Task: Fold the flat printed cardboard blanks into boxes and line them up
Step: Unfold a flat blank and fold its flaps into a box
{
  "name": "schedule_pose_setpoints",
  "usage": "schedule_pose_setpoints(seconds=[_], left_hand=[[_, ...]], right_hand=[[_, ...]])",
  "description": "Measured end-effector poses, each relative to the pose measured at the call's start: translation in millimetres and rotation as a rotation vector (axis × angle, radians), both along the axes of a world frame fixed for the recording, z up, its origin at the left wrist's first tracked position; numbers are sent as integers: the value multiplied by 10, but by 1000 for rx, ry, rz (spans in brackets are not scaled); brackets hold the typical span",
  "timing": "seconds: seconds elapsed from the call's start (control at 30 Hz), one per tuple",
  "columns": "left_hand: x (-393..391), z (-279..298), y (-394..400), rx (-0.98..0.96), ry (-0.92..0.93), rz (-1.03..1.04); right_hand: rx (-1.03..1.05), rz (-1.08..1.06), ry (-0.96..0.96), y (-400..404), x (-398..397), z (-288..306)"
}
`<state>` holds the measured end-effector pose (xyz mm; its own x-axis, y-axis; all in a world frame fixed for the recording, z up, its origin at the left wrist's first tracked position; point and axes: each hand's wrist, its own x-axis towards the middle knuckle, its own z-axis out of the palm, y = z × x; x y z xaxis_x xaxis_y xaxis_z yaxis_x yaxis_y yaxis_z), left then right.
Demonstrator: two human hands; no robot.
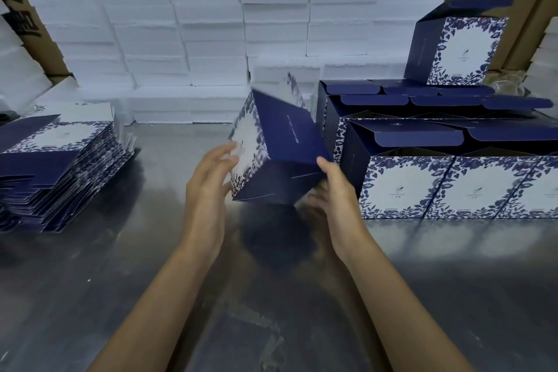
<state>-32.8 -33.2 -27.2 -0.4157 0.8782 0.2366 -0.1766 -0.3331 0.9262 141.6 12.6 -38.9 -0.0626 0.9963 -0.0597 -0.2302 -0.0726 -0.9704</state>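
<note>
Head view: both hands, left hand (208, 178) flat and right hand (335, 187) curled, hold a half-formed box (280, 157); finished boxes (453, 187) at three o'clock, many flat blanks (60, 160) remain at nine

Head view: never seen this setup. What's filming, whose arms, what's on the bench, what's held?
There is no machine: a camera worn on a person's head looks forward and down at their two bare arms. The left hand touches the patterned side of a tilted, partly folded box with fairly straight fingers; the right hand grips its lower corner. On the metal table, a stack of flat blanks lies at left and finished boxes stand in rows at right. White foam blocks are stacked behind.
</note>
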Motion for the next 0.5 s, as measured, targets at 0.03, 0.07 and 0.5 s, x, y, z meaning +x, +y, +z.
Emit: schedule_pose_setpoints(seconds=[0.03, 0.07, 0.5], left_hand=[[-15, 11, 3, 25, -41, 25], [-32, 22, 12, 33, -87, 38], [11, 80, -21, -75, 113, 2]], right_hand=[[4, -18, 18, 27, 17, -3], [21, -44, 15, 50, 39, -13], [232, 63, -232, -220, -5, 167]])
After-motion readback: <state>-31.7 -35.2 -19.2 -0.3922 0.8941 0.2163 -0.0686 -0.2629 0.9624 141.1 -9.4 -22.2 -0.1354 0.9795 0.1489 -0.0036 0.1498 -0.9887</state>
